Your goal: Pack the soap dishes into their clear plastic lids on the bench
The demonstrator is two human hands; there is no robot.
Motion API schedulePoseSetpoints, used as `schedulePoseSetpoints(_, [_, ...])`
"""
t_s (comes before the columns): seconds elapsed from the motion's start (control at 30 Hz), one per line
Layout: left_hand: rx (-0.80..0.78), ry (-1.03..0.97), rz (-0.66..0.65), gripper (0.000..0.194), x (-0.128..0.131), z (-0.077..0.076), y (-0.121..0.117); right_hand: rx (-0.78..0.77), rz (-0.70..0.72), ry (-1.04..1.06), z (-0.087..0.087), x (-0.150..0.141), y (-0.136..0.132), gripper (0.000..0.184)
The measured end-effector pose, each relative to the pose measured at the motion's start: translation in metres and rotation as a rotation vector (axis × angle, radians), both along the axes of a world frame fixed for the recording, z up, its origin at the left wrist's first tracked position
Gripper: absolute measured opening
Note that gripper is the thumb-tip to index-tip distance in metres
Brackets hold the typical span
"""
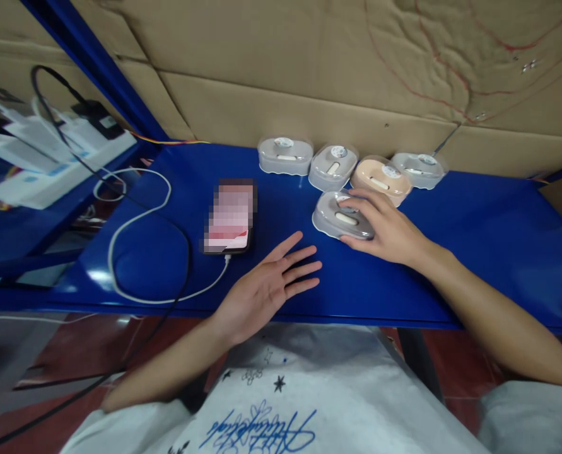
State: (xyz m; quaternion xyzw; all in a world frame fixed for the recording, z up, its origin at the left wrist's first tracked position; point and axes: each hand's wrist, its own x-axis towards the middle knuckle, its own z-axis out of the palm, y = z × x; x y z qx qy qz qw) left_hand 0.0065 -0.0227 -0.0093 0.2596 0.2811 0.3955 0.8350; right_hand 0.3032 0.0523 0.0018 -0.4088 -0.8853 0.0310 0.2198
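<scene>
Five oval boxes sit on the blue table [489, 252]; clock directions run from the held box [325, 217]. At 9 o'clock, far off, is a white power strip [20, 186] crowded with plugs, then a looping white cable [111, 258] that runs into the phone [228, 217], screen up. The left hand [262, 293], at 8 o'clock, is empty, palm turned up and fingers spread wide. A grey box [285, 157] lies at 10 o'clock, a second grey box [332, 169] at 12. The held box is grey under a clear cover, with a pale oval bar on top, a round sticker partly under the fingers and a wavy bottom rim. The right hand [389, 227] holds it from 3 o'clock, fingers over the top, thumb at the near side. A peach box [380, 180] lies at 2 o'clock, and beyond it a third grey box [420, 170].
</scene>
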Motion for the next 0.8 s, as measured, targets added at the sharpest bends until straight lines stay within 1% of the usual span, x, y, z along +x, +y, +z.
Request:
schedulePoseSetpoints(0.17, [0.078,0.028,-0.051,0.05,-0.003,-0.003,0.0,-0.069,-0.074,-0.088,0.013,0.016,0.004,0.061])
schedulePoseSetpoints(0.27, [0.107,0.044,-0.069,0.046,-0.003,-0.003,0.0,-0.085,-0.127,-0.111,0.014,0.025,0.007,0.062])
schedulePoseSetpoints(0.4, [0.142,0.05,-0.09,0.041,-0.002,-0.004,0.0,-0.032,-0.151,-0.103,0.011,0.033,0.014,0.064])
schedulePoseSetpoints(0.47, [0.156,0.054,-0.095,0.038,-0.002,-0.005,0.0,-0.019,-0.138,-0.098,0.012,0.04,0.022,0.062])
schedulePoseSetpoints(0.53, [0.176,0.052,-0.101,0.038,-0.003,-0.007,0.0,-0.002,-0.133,-0.031,0.013,0.054,0.034,0.056])
schedulePoseSetpoints(0.57, [0.184,0.05,-0.106,0.038,-0.003,-0.008,0.0,0.017,-0.165,0.017,0.013,0.064,0.041,0.053])
schedulePoseSetpoints(0.6, [0.192,0.048,-0.111,0.038,-0.003,-0.009,0.0,0.039,-0.252,0.039,0.012,0.075,0.047,0.052])
schedulePoseSetpoints(0.63, [0.198,0.045,-0.118,0.037,-0.003,-0.01,0.0,0.06,-0.389,0.023,0.011,0.087,0.053,0.053])
schedulePoseSetpoints(0.67, [0.204,0.043,-0.124,0.036,-0.004,-0.011,0.0,0.033,-0.532,-0.042,0.009,0.1,0.058,0.054])
schedulePoseSetpoints(0.7, [0.209,0.041,-0.131,0.034,-0.004,-0.011,0.001,-0.014,-0.639,-0.109,0.008,0.111,0.061,0.057])
schedulePoseSetpoints(0.73, [0.214,0.04,-0.138,0.033,-0.004,-0.012,0.001,-0.062,-0.713,-0.169,0.007,0.121,0.063,0.061])
schedulePoseSetpoints(0.8, [0.23,0.04,-0.147,0.031,-0.005,-0.013,0.001,-0.129,-0.773,-0.237,0.008,0.133,0.062,0.068])
